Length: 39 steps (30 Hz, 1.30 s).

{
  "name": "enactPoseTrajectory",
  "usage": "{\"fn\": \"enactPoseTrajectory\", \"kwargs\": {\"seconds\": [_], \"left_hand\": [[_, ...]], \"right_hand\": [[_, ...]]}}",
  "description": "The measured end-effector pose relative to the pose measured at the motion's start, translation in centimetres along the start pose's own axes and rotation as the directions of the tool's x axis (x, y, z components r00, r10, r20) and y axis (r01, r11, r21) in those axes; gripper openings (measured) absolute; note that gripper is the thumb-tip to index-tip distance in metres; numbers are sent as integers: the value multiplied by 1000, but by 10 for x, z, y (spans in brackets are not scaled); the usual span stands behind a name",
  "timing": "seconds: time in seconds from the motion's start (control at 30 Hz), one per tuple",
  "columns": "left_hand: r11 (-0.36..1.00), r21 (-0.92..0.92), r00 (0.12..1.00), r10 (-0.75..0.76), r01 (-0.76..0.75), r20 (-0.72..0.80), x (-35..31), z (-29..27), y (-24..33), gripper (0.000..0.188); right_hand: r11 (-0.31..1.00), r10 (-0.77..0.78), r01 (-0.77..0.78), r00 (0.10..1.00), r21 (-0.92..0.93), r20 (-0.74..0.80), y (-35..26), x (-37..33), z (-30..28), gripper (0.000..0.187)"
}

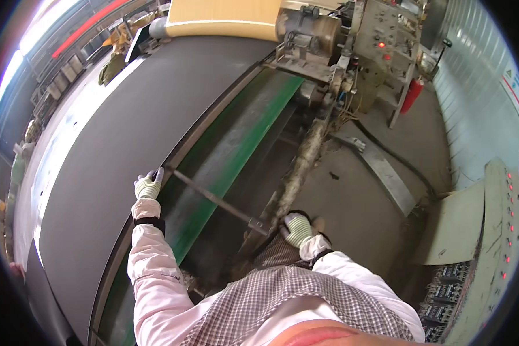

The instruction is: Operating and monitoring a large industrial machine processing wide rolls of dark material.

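Note:
My left hand, in a pale striped glove with grey fingertips, rests at the right edge of a wide dark grey sheet. Its fingers lie on the sheet beside the dark edge rail. Right of that rail runs a green belt, with a thin metal rod crossing above it. My right hand, gloved alike, is low by my checked apron, next to the dusty machine frame. Its fingers are curled, and what they hold, if anything, is hidden.
A tan roll lies across the far end, beside a motor-like drum. At right are a control panel with red lights, a fire extinguisher, a metal plate and a black hose on the floor.

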<state>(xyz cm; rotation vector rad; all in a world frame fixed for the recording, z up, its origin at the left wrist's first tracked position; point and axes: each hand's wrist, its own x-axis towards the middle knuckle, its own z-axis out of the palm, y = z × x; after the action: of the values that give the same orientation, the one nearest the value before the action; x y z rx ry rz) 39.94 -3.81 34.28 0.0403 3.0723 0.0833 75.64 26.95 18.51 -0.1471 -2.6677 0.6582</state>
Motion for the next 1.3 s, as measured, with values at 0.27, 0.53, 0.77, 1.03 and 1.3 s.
{"fn": "enactPoseTrajectory", "kwargs": {"seconds": [0.27, 0.53, 0.77, 1.03, 1.3], "left_hand": [[993, -48, 994, 107, -106, 31, 60, 18, 84, 70], [866, 166, 855, 496, -472, -153, 54, 44, 19, 42], [935, -28, 933, -355, 354, -58, -71, 22, -197, 49], [912, 20, 870, -385, 411, -309, -87, 26, -197, 53], [991, -130, 985, -25, 3, -173, -57, 32, -174, 58]], "right_hand": [[997, -1, 0, 1000, 73, 11, -3, 3, -5, 20], [999, 8, -11, 997, 40, 73, -3, 7, -3, 19], [999, 0, -1, 999, 32, 35, 6, -4, 17, 23], [992, 36, -36, 999, -125, -1, 14, -12, 24, 26], [978, 46, -32, 997, -207, 65, 16, -12, 20, 33]]}}
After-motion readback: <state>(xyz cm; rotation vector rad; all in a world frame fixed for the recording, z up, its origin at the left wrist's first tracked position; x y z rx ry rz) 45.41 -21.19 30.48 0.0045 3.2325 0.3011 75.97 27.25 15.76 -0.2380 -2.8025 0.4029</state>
